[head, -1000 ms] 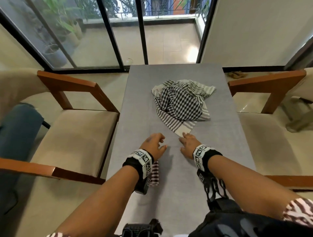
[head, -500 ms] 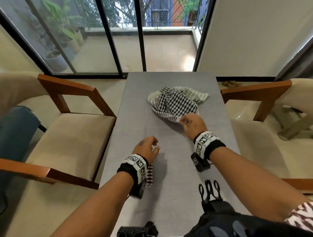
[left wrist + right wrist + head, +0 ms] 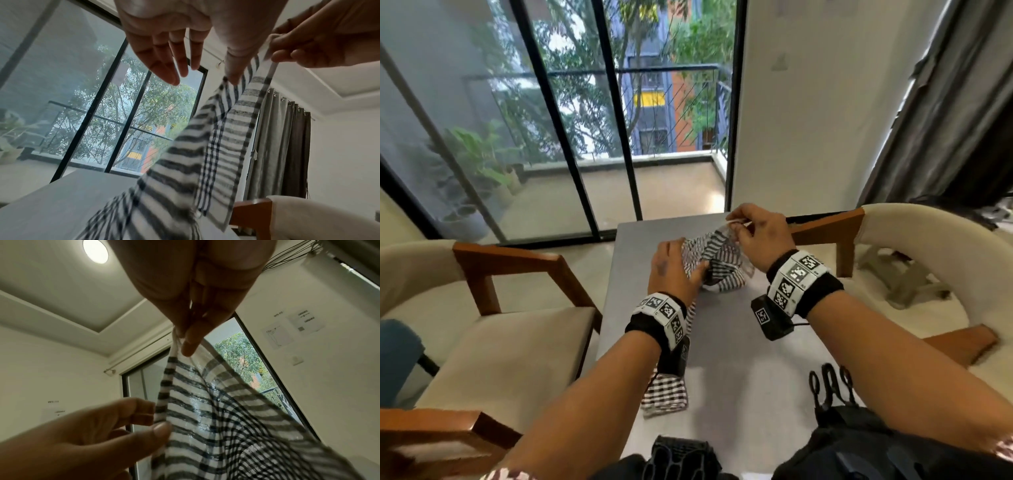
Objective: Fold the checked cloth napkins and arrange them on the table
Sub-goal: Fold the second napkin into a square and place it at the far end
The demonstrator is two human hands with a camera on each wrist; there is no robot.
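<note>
A loose black-and-white checked napkin (image 3: pixel 717 270) hangs crumpled over the far part of the grey table (image 3: pixel 739 359). My right hand (image 3: pixel 753 236) pinches one of its corners and holds it up, seen close in the right wrist view (image 3: pixel 185 340). My left hand (image 3: pixel 674 270) is at the cloth's left edge with its fingers nearly straight; its thumb touches the striped border (image 3: pixel 234 78). The cloth (image 3: pixel 195 154) drapes down to the table. A second napkin, folded into a small rectangle (image 3: pixel 666 394), lies under my left forearm.
Wooden armchairs with cream cushions stand on the left (image 3: pixel 510 329) and right (image 3: pixel 914 260) of the narrow table. Black gear (image 3: pixel 681 459) and black clips (image 3: pixel 828 387) sit at the near edge. Glass balcony doors lie beyond the far end.
My right hand has lifted the loose napkin's corner off the table. My left hand has left the folded napkin and reached forward to the hanging cloth's edge. The head view has tilted up.
</note>
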